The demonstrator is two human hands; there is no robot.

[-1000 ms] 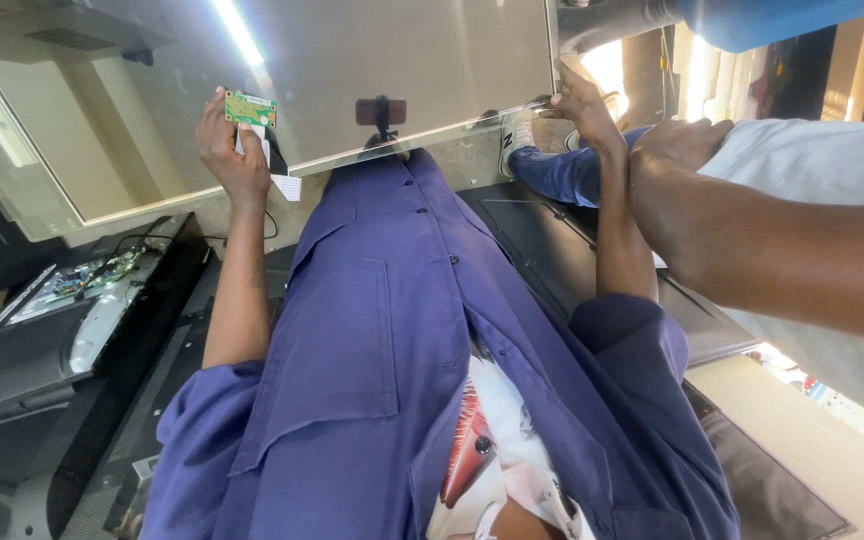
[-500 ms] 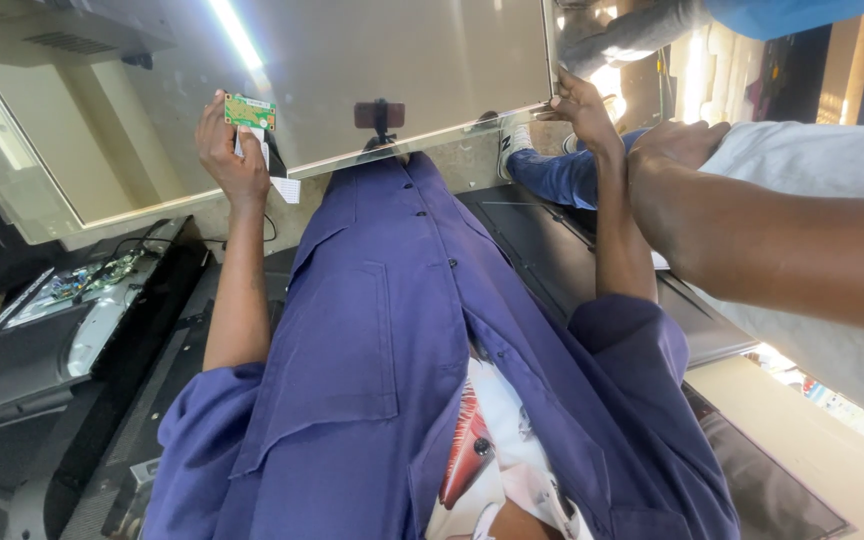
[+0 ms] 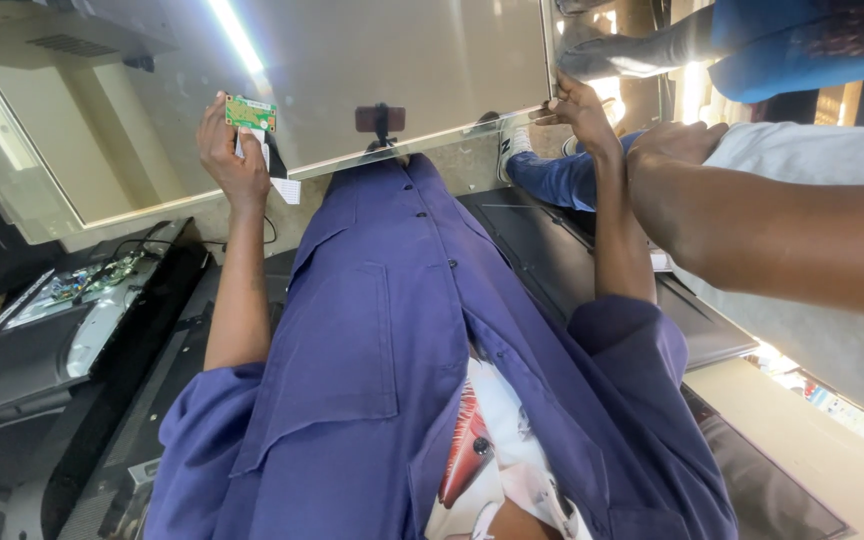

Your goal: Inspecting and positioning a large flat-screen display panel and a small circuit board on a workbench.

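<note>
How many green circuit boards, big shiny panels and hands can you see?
Green circuit boards: 2, one held at the panel, one in the open set
Shiny panels: 1
Hands: 3, left hand, right hand, another person's hand
Total: 6

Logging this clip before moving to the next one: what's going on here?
A person in a blue work coat holds up a large, glossy flat panel with both hands. The left hand grips its lower edge beside a small green circuit board with a white ribbon strip. The right hand holds the panel's right corner. A co-worker's bare arm reaches in from the right. An opened dark screen chassis lies at the left.
</note>
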